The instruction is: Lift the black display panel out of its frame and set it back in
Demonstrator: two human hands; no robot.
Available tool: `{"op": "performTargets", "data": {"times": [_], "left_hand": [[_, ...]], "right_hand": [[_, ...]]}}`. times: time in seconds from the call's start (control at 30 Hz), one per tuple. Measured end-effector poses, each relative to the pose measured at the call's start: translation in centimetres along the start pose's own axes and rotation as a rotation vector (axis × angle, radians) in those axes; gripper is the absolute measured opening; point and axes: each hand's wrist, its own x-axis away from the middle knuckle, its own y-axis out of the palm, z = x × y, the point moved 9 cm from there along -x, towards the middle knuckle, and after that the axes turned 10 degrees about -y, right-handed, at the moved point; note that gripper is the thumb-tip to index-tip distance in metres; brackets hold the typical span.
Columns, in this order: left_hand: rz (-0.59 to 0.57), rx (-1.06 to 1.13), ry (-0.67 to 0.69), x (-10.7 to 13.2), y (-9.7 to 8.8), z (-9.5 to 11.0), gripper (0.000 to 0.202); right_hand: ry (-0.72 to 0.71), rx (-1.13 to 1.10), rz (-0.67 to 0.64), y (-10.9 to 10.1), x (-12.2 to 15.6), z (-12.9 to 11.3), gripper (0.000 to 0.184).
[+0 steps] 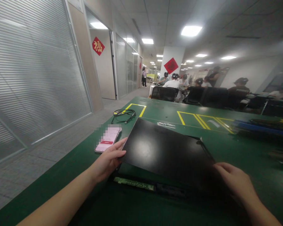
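Observation:
A flat black panel (155,144) with a glossy, reflective face is held tilted above the green table. My left hand (109,160) grips its left edge, thumb near the top face. At the opposite edge, the fingers of my right hand (233,175) are closed on the panel's right side. Beneath it lies a thin black frame (206,149), partly hidden by the panel. A green circuit board strip (134,183) shows along the frame's near side. Just beyond my left hand rests a phone (107,141) with a lit screen.
A coiled black cable (124,116) lies behind the phone. White strips (166,125) sit beyond the panel. Yellow tape outlines (193,119) mark the green table (68,185). A blurred blue tray (261,130) stands at right. Several people sit beyond black chairs (165,93).

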Motion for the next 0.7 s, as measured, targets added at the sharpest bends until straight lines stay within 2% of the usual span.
{"op": "performTargets", "data": {"times": [0.13,0.27,0.4,0.5,0.7], "left_hand": [[-0.001,0.03,-0.002,0.1,0.1,0.2,0.092],[-0.002,0.012,-0.023,0.7,0.9,0.7,0.098],[0.014,-0.019,-0.025,1.3,1.3,1.0,0.1],[0.021,-0.029,-0.024,1.4,1.1,1.0,0.096],[0.008,-0.015,0.02,1.2,0.7,1.2,0.099]], "right_hand": [[-0.014,-0.033,0.014,0.1,0.1,0.1,0.045],[-0.018,-0.045,0.068,-0.6,0.1,0.6,0.045],[0.05,-0.111,0.16,-1.3,-0.2,1.8,0.051],[0.104,-0.19,0.142,-0.5,-0.6,2.7,0.052],[0.185,-0.465,0.138,1.2,-0.8,4.0,0.04]]}}
